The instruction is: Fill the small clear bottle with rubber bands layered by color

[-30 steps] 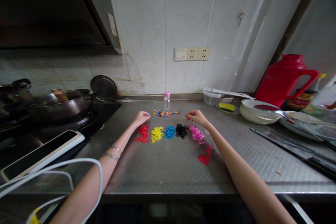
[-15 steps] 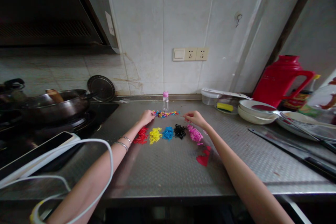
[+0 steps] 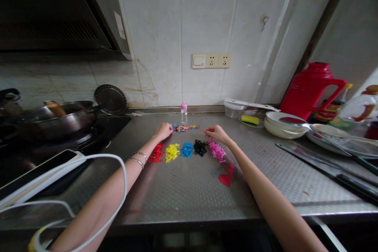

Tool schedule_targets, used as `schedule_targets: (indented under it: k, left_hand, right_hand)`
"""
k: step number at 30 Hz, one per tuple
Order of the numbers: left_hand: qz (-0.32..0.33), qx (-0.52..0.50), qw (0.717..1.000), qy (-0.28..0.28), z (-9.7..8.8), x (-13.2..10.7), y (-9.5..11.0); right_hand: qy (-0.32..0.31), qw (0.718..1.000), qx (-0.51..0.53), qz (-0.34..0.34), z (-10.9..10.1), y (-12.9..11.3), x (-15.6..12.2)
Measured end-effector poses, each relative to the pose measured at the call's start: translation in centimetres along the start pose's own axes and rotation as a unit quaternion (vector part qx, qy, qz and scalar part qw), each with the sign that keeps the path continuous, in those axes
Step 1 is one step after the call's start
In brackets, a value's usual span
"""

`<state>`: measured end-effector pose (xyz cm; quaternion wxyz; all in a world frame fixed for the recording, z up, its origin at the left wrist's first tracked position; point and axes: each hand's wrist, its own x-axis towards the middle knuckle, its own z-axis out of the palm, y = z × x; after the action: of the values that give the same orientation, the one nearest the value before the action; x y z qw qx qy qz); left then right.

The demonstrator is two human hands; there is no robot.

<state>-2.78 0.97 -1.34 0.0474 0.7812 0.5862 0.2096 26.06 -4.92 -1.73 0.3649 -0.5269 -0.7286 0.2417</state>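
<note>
On the steel counter [image 3: 189, 197], centre of frame, both hands work low over small elastic bands. Left hand [image 3: 163, 130]: half closed, fingers curled downward, just beside the left end of a strip of mixed-colour elastic bands [image 3: 185, 128]; contact cannot be confirmed, and no band is visibly held. Right hand [image 3: 215, 133]: thumb and forefinger drawn together in a pinch, tips pointing left toward the strip's right end, well above the black pile; whether a band sits in the pinch cannot be told at this resolution. The strip lies along the counter's back edge, its long axis running left to right, between the two hands. Just below it, a row of single-colour piles runs the same way: red pile [image 3: 156, 153], yellow pile [image 3: 172, 152], blue pile [image 3: 186, 150], black pile [image 3: 200, 148], pink pile [image 3: 216, 150]. A further red patch [image 3: 226, 178] lies lower right of the pink pile. An upright small bottle with a pink cap [image 3: 184, 113] stands behind the strip. Two thin metal bracelets [image 3: 138, 158] circle the left forearm. A white power strip [image 3: 44, 175] and its cable lie at lower left.
</note>
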Motion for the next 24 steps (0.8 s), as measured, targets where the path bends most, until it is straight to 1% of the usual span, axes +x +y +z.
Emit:
schedule_targets:
  k: [4, 7, 12, 16, 20, 22, 24]
  left_hand:
    - [-0.021, 0.001, 1.0, 0.009, 0.1, 0.3, 0.1]
    - [-0.014, -0.023, 1.0, 0.011, 0.2, 0.4, -0.1]
    - [-0.001, -0.095, 0.995, 0.016, 0.2, 0.5, -0.7]
    - [0.004, -0.164, 0.986, 0.027, -0.3, 0.5, -0.8]
    - [0.023, -0.203, 0.978, 0.03, -1.2, -0.1, 0.0]
    - [0.043, -0.223, 0.974, 0.024, -1.7, -0.7, 0.8]
    - [0.069, -0.239, 0.969, 0.006, -2.3, -1.5, 1.8]
  right_hand:
    - [0.003, 1.0, 0.002, 0.002, 0.1, -0.1, -0.1]
    - [-0.002, 1.0, -0.001, 0.0, 0.1, -0.1, -0.1]
    - [-0.001, 1.0, -0.002, -0.001, 0.1, 0.1, 0.0]
    - [0.002, 1.0, 0.0, -0.002, 0.2, -0.1, 0.0]
    - [0.008, 1.0, 0.001, -0.011, 0.4, -0.8, -0.1]
    - [0.006, 1.0, 0.004, -0.022, 0.5, -1.4, -0.1]
    - [0.001, 0.999, 0.008, -0.032, 0.5, -2.0, -0.1]
